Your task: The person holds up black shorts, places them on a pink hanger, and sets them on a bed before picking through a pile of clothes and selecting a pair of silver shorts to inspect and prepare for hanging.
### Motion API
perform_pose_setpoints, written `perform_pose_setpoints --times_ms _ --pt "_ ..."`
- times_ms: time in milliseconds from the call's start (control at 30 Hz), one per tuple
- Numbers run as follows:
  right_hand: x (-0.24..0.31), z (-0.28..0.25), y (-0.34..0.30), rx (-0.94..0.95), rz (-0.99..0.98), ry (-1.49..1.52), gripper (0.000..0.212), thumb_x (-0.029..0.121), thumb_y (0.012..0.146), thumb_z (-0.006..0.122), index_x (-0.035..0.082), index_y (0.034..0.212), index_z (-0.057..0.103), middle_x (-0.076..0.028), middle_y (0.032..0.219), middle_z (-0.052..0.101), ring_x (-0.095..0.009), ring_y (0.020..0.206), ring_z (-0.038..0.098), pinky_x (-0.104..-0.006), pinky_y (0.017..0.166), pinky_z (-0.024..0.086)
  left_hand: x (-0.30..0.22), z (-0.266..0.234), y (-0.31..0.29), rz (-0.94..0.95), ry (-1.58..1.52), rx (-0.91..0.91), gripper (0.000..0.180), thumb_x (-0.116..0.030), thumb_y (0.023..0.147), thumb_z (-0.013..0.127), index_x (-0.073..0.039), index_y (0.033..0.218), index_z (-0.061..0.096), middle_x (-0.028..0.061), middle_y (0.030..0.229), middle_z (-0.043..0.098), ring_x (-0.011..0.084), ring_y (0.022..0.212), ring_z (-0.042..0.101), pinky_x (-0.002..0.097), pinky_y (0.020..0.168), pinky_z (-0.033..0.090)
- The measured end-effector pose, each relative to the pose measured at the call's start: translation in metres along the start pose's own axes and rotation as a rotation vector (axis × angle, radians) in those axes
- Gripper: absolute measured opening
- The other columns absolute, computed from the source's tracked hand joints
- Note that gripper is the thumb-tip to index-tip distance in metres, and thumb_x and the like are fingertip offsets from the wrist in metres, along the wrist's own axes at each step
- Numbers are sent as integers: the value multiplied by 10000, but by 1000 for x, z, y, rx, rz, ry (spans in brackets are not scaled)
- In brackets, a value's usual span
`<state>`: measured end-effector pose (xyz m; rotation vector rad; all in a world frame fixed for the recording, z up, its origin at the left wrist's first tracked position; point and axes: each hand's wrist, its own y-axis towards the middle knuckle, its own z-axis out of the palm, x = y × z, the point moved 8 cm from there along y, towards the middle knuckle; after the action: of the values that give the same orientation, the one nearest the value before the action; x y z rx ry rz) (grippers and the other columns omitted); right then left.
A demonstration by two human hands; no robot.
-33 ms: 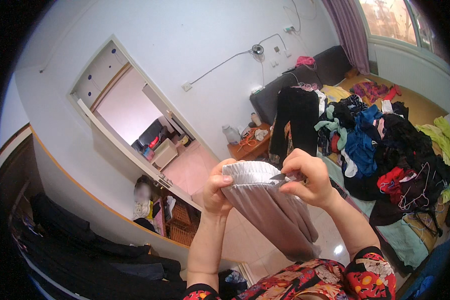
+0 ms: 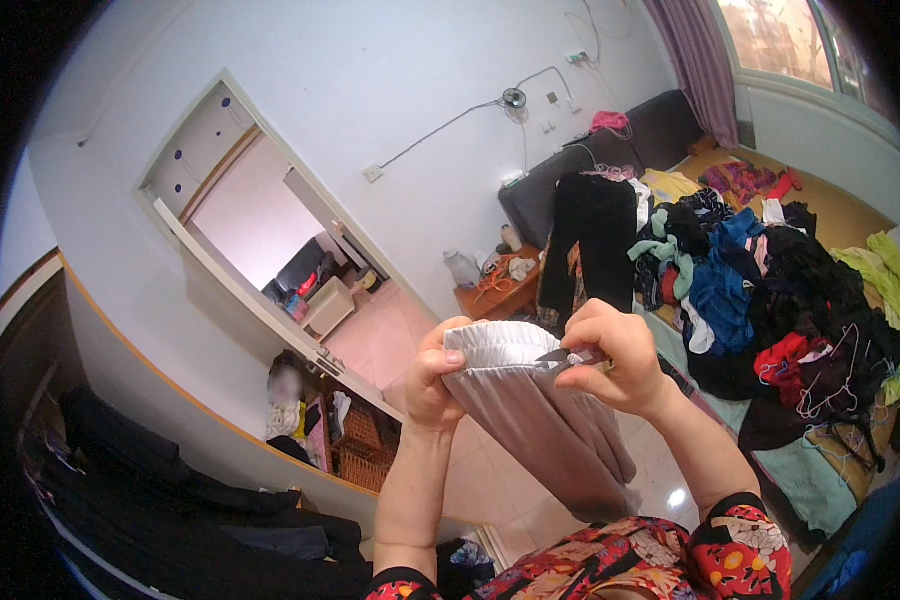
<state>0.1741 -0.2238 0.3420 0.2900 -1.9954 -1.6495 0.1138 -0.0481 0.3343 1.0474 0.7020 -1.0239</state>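
Observation:
A silvery grey garment point(image 2: 545, 430) with a gathered elastic waistband point(image 2: 500, 345) hangs in front of me, its lower part falling toward the floor. My left hand point(image 2: 436, 378) pinches the waistband's left end, thumb on the near side. At the other end, my right hand point(image 2: 615, 358) is closed on a small dark tool with two pointed jaws point(image 2: 558, 356). Those jaws lie against the waistband's right edge, parted slightly. Whether it is a clip or small snips I cannot make out; its rear is hidden in my fingers.
A bed on the right carries a heap of clothes point(image 2: 730, 270) and loose wire hangers point(image 2: 835, 385). Black trousers point(image 2: 595, 235) drape by the headboard, beside a wooden nightstand point(image 2: 515, 295). Dark clothes point(image 2: 160, 480) hang at lower left. A doorway point(image 2: 260, 220) stands beyond.
The dark tool's two jaws now show apart at the waistband, where earlier they looked like one point. My right fingers have shifted slightly; my left hand is unmoved.

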Motion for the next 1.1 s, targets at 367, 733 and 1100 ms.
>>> perform_pose_setpoints --times_ms 367,733,1100 --pt "8 -3 -3 -107 -147 -238 366 285 686 763 23 827 551 -109 724 570 -250 592 583 -314 492 460 3 -3 2 9 -25 -81 199 -133 705 547 6 844 524 105 818 600 178 727 576 288 704 476" --pt "13 2 -2 -147 -220 -298 332 300 725 734 34 808 553 -85 682 567 -234 566 579 -304 475 451 2 -5 1 25 -34 -96 177 -132 693 549 -4 812 521 88 775 585 163 695 562 274 683 467" --pt "14 2 -2 -166 -241 -261 297 272 745 727 32 794 559 -92 673 568 -228 547 573 -300 465 443 2 -2 1 24 -34 -101 186 -128 696 548 2 827 526 95 792 594 170 719 578 281 698 481"
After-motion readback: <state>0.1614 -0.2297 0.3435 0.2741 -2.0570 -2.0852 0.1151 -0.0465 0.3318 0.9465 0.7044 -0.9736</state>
